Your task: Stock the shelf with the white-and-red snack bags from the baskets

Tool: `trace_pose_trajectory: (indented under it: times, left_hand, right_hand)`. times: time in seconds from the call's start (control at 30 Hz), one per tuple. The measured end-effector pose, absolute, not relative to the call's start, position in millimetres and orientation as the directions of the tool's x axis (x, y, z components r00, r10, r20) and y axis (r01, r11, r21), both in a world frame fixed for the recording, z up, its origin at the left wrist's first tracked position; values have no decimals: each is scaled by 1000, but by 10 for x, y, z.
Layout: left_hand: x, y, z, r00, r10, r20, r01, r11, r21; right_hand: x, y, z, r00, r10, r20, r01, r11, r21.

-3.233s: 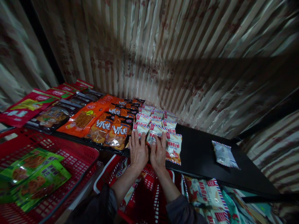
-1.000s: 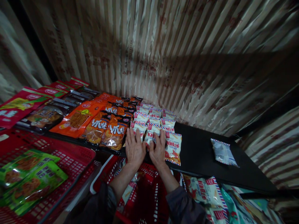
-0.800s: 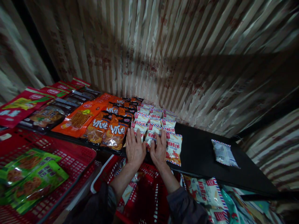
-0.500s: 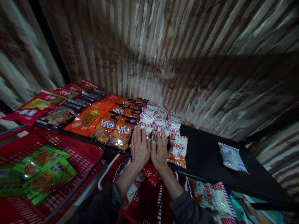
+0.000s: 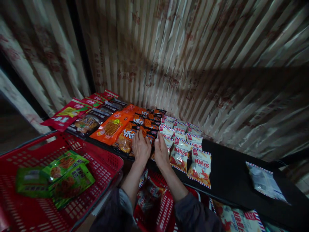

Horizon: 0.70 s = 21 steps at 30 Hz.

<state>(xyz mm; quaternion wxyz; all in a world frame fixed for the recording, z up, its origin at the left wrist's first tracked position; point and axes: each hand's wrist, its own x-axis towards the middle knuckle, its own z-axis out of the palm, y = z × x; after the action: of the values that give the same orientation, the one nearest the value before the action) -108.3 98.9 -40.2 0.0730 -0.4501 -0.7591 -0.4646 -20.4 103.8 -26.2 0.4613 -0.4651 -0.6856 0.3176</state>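
Note:
My left hand (image 5: 142,149) rests on an orange-and-black snack bag (image 5: 126,140) in the front row, its fingers loosely bent over the bag's right part. Just right of it, my right hand (image 5: 161,153) stands on edge between the orange-and-black bags and the white snack bags, fingers extended and nothing gripped. It touches or nearly touches the left column of white bags. A white bag with red lettering (image 5: 179,155) lies to its right, and another white bag (image 5: 200,167) sits further right at the shelf's front edge.
Orange stick-snack bags (image 5: 112,127), dark bags (image 5: 87,124) and red bags (image 5: 67,114) line the black shelf (image 5: 224,170) leftward. A pale bag (image 5: 265,180) lies face down at right. A red basket (image 5: 103,161) holds green packets (image 5: 72,183); another red basket (image 5: 166,206) is below my arms.
My hands have shifted left along the row, from the white bags to the orange-and-black ones. The right hand has turned onto its edge. The view has swung left.

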Motion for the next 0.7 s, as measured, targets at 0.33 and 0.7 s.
trace_pose_trajectory:
  times: [0.33,0.7]
  left_hand:
    - [-1152,1036,-385,-574,663,481,738,165,654]
    - [-978,1001,-289,-525,688,500,783,161,600]
  right_hand:
    - [-389,1088,-390,-99,937,335,373,347,-860]
    - [-153,1873,-115,-184,853,489,594,493,-636]
